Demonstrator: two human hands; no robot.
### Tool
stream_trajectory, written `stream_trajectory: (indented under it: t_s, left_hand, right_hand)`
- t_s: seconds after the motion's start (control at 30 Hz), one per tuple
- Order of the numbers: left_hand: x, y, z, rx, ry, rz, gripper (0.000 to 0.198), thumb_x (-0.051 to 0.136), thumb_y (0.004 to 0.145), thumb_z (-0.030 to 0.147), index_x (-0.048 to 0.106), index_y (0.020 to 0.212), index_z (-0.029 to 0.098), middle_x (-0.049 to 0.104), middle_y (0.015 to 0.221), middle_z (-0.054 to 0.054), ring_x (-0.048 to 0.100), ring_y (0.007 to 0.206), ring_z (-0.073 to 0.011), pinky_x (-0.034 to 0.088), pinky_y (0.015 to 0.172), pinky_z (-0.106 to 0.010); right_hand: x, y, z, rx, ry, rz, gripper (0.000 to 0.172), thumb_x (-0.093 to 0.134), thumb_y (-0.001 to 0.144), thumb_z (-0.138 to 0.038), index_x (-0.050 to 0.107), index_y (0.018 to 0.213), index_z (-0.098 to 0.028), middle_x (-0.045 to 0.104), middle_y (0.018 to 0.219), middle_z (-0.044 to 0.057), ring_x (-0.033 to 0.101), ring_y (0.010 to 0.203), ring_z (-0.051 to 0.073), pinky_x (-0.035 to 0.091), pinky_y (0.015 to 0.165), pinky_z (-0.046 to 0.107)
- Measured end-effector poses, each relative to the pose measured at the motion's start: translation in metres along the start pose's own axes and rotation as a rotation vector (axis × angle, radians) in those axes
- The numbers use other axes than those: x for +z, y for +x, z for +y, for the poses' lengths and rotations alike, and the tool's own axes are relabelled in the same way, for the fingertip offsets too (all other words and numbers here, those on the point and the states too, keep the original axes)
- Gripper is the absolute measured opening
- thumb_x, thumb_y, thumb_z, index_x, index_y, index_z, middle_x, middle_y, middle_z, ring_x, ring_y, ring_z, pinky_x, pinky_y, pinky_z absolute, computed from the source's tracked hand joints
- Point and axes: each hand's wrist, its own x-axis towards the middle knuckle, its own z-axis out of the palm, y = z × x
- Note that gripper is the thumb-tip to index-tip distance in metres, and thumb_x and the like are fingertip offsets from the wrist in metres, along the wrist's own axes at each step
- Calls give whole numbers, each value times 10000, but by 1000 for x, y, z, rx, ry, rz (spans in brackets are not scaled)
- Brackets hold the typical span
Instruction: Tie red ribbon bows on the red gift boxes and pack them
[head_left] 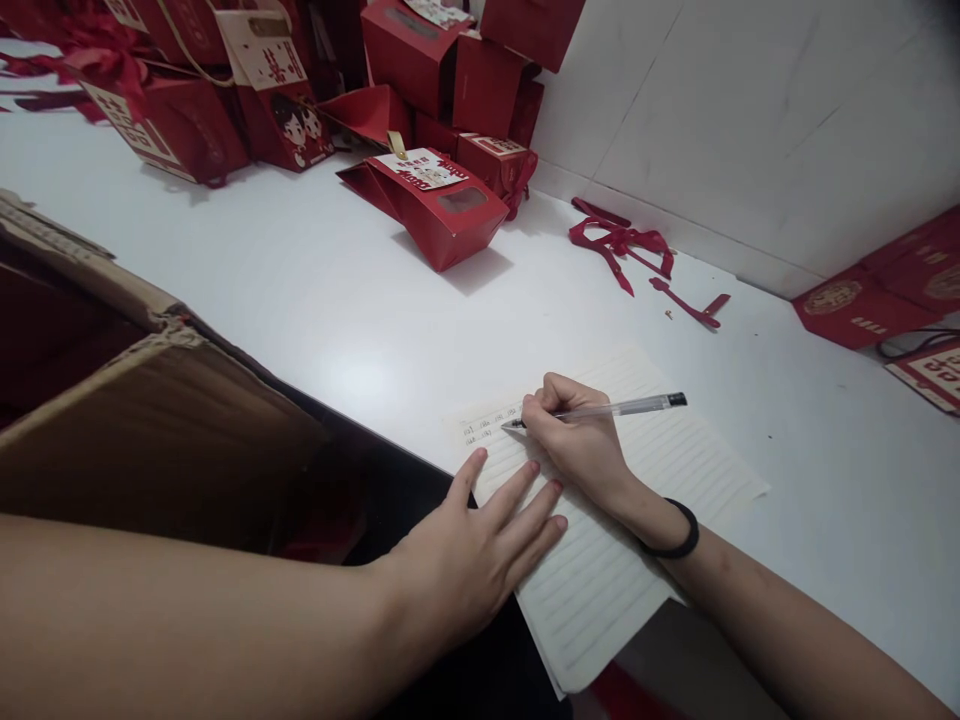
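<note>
A sheet of lined paper (592, 600) lies at the front edge of the white table, its lower part jutting past that edge. Short handwritten marks, too small to read surely, fill two rows near its top left. My right hand (581, 440) is closed around a clear pen (637, 405) with a black end, its tip at the second row of writing. Flat on the paper, with fingers spread, my left hand (487, 540) presses the sheet just below the writing. A black band circles my right wrist.
Red gift boxes (457, 225) stand and lie along the back of the white table (300, 260). Loose red ribbons (622, 240) lie by the wall. Red bags (862, 300) sit at the right edge. An open cardboard box (150, 430) stands at the left, below the table edge.
</note>
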Motion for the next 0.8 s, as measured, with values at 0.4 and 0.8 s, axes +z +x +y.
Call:
stream_trajectory:
  t_s: [0.4,0.8]
  left_hand:
    - [-1,-1,1,-11,-7,-11,489,395,851,306,390,1337,244,343,1419,-36,274,1314,-280,383,968,-507]
    - [2,-1,1,-17,-15,25,478,409,842,306,421,1317,252,355,1412,-29,276,1314,-279,377,968,-506]
  right_hand:
    - [2,1,0,17,-51,16,315,500,711,-165,241,533,-190,239,499,-69,236,474,76,210,429,211]
    - [2,1,-1,25,-32,14,303,482,691,-150,223,538,-192,226,506,-66,221,480,79,205,425,211]
